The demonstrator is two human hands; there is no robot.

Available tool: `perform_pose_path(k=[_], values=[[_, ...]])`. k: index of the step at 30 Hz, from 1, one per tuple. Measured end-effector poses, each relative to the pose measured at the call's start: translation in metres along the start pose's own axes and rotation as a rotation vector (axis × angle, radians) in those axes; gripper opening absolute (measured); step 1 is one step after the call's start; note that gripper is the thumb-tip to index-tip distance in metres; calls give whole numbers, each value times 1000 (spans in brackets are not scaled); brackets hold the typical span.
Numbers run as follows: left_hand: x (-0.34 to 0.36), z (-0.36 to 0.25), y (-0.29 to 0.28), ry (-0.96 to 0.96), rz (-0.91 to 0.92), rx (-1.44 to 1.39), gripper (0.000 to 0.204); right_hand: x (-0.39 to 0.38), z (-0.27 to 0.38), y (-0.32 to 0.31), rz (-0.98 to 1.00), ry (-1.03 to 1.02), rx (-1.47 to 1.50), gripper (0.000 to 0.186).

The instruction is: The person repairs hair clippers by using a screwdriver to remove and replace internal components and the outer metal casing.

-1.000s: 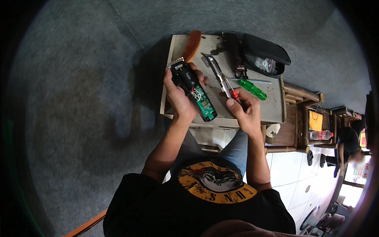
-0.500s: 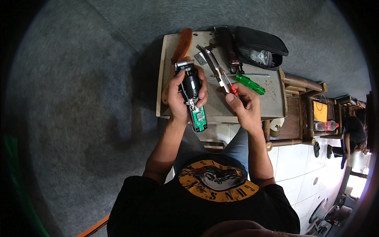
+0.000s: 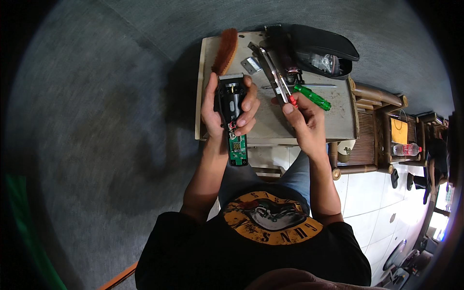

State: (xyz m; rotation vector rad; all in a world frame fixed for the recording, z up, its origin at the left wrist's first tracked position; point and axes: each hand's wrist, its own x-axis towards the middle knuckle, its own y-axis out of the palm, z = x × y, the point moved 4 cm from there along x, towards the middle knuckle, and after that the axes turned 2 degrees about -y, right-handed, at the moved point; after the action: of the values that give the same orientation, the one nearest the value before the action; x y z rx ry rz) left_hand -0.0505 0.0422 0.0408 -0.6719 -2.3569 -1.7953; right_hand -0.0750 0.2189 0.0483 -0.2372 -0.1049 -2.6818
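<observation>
My left hand (image 3: 211, 113) is wrapped round a black hair clipper (image 3: 229, 101), blade end pointing away from me. Its lower casing is off, baring a green circuit board (image 3: 238, 151) with small wires. Between the thumb and fingers of my right hand (image 3: 309, 121) is a long dark-and-silver piece (image 3: 274, 72), tilted up to the left; its exact kind is unclear. A slim red-handled tool (image 3: 293, 100) lies against it in the same grip. Beside those fingers, a green screwdriver handle (image 3: 313, 97) rests on the small table (image 3: 270, 131).
On the table are a brown-bristled brush (image 3: 226, 50), a metal clipper blade (image 3: 251, 65), a thin metal rod (image 3: 321, 86), a dark second clipper (image 3: 289, 65) and an open black pouch (image 3: 328, 41). Bamboo furniture (image 3: 365, 140) stands at right, with a bottle (image 3: 407, 149).
The clipper in my left hand has turned so its front faces up more squarely, with the fingers shifted on it. The view has moved slightly; my right hand keeps its grip.
</observation>
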Motion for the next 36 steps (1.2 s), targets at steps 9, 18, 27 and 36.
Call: perform_pose_path(k=[9,18,27,36], values=[[-1,-2,-1,-26,41,-135,67,0,-2,1,12,-14,-30,28],[-1,2,-6,-147,-10,-145,69,-1,3,2,-18,-19,-48,27],[-1,2,-1,-128,-16,-192,60,2,-10,1,-15,-84,73,26],[-6,18,18,-145,-36,-190,62,0,1,-2,-6,-48,173,29]])
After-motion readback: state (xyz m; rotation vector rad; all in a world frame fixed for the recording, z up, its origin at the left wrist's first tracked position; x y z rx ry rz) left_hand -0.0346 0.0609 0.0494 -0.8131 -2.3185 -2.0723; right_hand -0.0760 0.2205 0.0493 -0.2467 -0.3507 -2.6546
